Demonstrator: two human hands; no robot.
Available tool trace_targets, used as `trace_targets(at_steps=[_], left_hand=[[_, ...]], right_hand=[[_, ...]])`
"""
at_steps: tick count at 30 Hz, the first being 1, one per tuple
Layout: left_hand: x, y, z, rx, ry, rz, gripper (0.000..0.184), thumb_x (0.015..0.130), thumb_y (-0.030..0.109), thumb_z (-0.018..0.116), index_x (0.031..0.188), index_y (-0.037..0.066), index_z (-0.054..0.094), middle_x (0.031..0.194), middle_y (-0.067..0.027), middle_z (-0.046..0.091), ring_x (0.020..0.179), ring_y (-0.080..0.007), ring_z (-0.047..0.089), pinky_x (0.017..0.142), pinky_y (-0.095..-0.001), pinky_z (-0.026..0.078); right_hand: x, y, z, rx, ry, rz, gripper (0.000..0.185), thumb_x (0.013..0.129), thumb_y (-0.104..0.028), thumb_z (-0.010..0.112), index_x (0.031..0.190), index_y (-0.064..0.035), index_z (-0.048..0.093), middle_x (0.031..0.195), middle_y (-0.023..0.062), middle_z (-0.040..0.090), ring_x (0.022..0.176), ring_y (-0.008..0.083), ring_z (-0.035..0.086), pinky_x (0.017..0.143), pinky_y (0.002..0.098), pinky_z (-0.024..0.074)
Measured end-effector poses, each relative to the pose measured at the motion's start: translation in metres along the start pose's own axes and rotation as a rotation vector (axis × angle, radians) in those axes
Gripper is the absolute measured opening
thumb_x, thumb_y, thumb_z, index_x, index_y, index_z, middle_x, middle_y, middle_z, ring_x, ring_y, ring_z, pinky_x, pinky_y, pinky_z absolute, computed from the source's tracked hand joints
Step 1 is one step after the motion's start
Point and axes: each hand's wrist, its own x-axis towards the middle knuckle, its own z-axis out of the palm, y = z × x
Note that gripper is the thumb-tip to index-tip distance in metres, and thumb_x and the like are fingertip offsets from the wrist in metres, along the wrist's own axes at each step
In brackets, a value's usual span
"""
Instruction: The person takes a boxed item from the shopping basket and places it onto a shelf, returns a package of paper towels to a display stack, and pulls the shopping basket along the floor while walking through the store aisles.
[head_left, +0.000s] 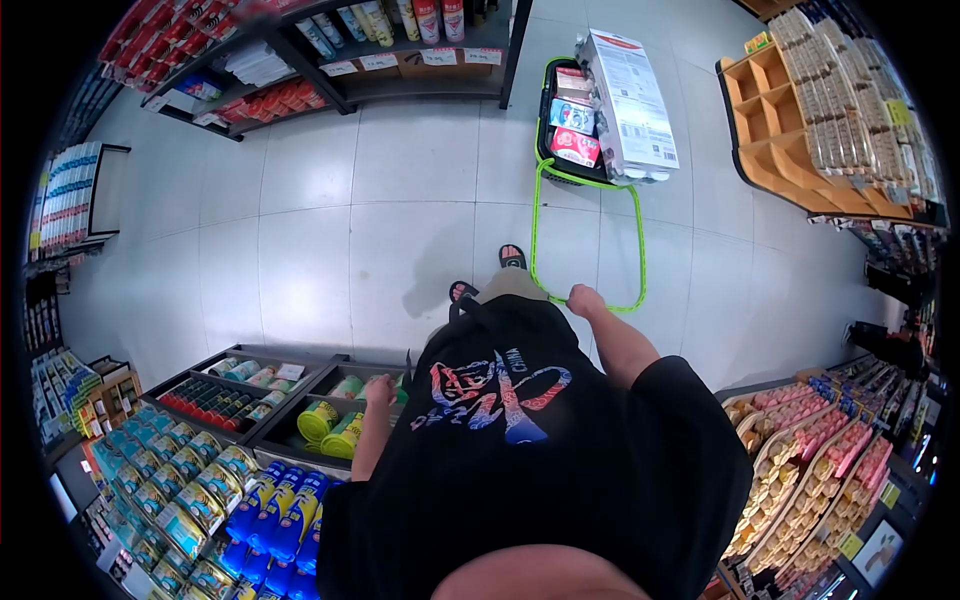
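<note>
My right hand is closed around the near end of a bright green handle. That handle belongs to a black shopping basket with a green rim, standing on the floor ahead of me. Inside the basket are red, white and blue packages, and a large white printed box rests along its right side. My left hand is low at my left, beside a dark shelf bin with yellow-green canisters. Its fingers are too small to make out clearly.
Dark shelving with cans and bottles spans the upper left. A wooden rack of packaged goods stands at the upper right. Close on my left are tins and blue bottles; pink-and-tan packs fill the display on my right.
</note>
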Motion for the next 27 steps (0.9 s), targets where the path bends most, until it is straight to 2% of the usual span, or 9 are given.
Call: trace_targets(at_steps=[2, 4, 8, 11, 13, 17, 21, 25, 27], left_hand=[[0.000, 0.019, 0.006, -0.088, 0.023, -0.041, 0.012, 0.083, 0.016, 0.053, 0.084, 0.005, 0.058, 0.070, -0.0049, 0.055, 0.052, -0.0147, 0.051, 0.041, -0.0266, 0.038], [0.002, 0.043, 0.018, -0.117, 0.001, -0.016, 0.016, 0.083, 0.018, 0.053, 0.088, 0.004, 0.058, 0.073, -0.0055, 0.057, 0.057, -0.0147, 0.053, 0.044, -0.0262, 0.039], [-0.001, 0.109, 0.059, -0.104, -0.052, 0.064, 0.022, 0.084, 0.020, 0.053, 0.095, 0.002, 0.060, 0.079, -0.0064, 0.060, 0.063, -0.0147, 0.056, 0.049, -0.0257, 0.041], [-0.011, 0.151, 0.077, -0.013, -0.133, 0.202, 0.030, 0.084, 0.021, 0.054, 0.106, 0.001, 0.059, 0.091, -0.0078, 0.062, 0.074, -0.0145, 0.058, 0.057, -0.0251, 0.043], [-0.003, 0.169, 0.084, 0.101, -0.202, 0.260, 0.038, 0.085, 0.027, 0.055, 0.115, 0.003, 0.054, 0.103, -0.0105, 0.061, 0.081, -0.0186, 0.059, 0.067, -0.0304, 0.047], [0.012, 0.190, 0.092, 0.124, -0.159, 0.206, 0.032, 0.084, 0.022, 0.055, 0.107, 0.001, 0.058, 0.091, -0.0069, 0.062, 0.072, -0.0137, 0.058, 0.056, -0.0231, 0.043], [0.028, 0.216, 0.089, 0.150, -0.150, 0.114, 0.032, 0.083, 0.022, 0.056, 0.107, 0.001, 0.058, 0.090, -0.0070, 0.062, 0.070, -0.0136, 0.058, 0.054, -0.0230, 0.042], [0.040, 0.268, 0.108, 0.223, -0.130, 0.095, 0.034, 0.083, 0.024, 0.056, 0.108, 0.001, 0.057, 0.091, -0.0077, 0.062, 0.071, -0.0150, 0.058, 0.056, -0.0246, 0.043], [0.042, 0.306, 0.132, 0.271, -0.145, 0.088, 0.034, 0.083, 0.024, 0.055, 0.107, 0.001, 0.057, 0.092, -0.0081, 0.062, 0.073, -0.0155, 0.059, 0.058, -0.0250, 0.044]], right_hand=[[0.030, 0.002, 0.023, -0.007, 0.007, -0.008, 0.033, 0.073, -0.022, 0.054, 0.099, -0.0027, 0.062, 0.104, 0.0201, 0.061, 0.099, 0.0345, 0.058, 0.087, 0.0407, 0.0455], [0.083, 0.021, 0.067, -0.161, 0.020, -0.271, 0.022, 0.075, -0.021, 0.055, 0.082, -0.0048, 0.067, 0.095, 0.0176, 0.063, 0.090, 0.0346, 0.060, 0.080, 0.0425, 0.0488], [0.086, 0.007, 0.051, -0.163, 0.102, -0.404, 0.019, 0.076, -0.018, 0.054, 0.078, -0.0049, 0.067, 0.093, 0.0164, 0.063, 0.089, 0.0337, 0.060, 0.079, 0.0411, 0.0500], [0.081, -0.001, 0.037, -0.014, 0.153, -0.315, 0.018, 0.076, -0.017, 0.055, 0.081, -0.0057, 0.068, 0.091, 0.0159, 0.063, 0.090, 0.0316, 0.060, 0.080, 0.0391, 0.0508], [0.080, -0.004, 0.020, 0.101, 0.175, -0.312, 0.020, 0.073, -0.019, 0.058, 0.083, -0.0048, 0.067, 0.090, 0.0169, 0.064, 0.091, 0.0305, 0.060, 0.079, 0.0380, 0.0501], [0.076, -0.010, -0.036, 0.388, 0.183, -0.094, 0.024, 0.072, -0.022, 0.060, 0.085, -0.0026, 0.067, 0.088, 0.0175, 0.064, 0.088, 0.0299, 0.062, 0.077, 0.0369, 0.0491], [0.099, 0.015, -0.090, 0.648, 0.563, -0.044, 0.025, 0.073, -0.020, 0.060, 0.089, -0.0010, 0.065, 0.083, 0.0167, 0.065, 0.079, 0.0295, 0.063, 0.072, 0.0361, 0.0484], [0.111, 0.040, -0.172, 0.758, 0.907, 0.165, 0.025, 0.076, -0.018, 0.058, 0.092, 0.0006, 0.062, 0.082, 0.0164, 0.065, 0.078, 0.0287, 0.063, 0.071, 0.0354, 0.0483], [0.129, 0.062, -0.206, 0.794, 1.016, 0.237, 0.021, 0.077, -0.017, 0.057, 0.092, -0.0026, 0.062, 0.087, 0.0155, 0.065, 0.082, 0.0304, 0.062, 0.073, 0.0374, 0.0478]])
